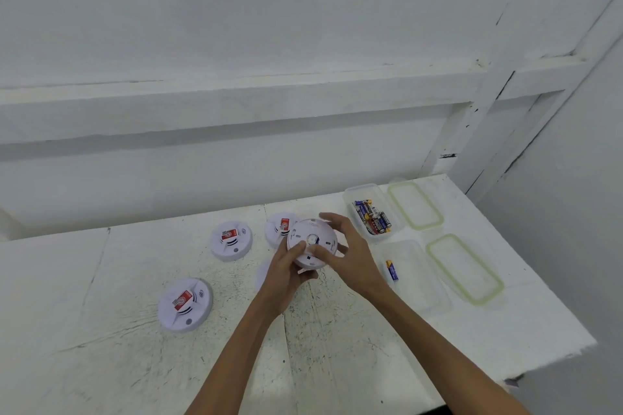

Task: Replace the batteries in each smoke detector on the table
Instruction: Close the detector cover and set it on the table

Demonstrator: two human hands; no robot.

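Both hands hold a white round smoke detector above the table, its back side facing me. My left hand grips it from below with the thumb on its back. My right hand grips its right rim, fingers curled over the top edge. Three more detectors with red stickers lie face up: one at the front left, one at the middle, one partly hidden behind the held one. A clear box holds several batteries. A second clear box holds a single battery.
Two green-rimmed lids lie to the right of the boxes. A white round piece shows under my left wrist. The white table ends at a right edge near the lids; a white wall runs behind.
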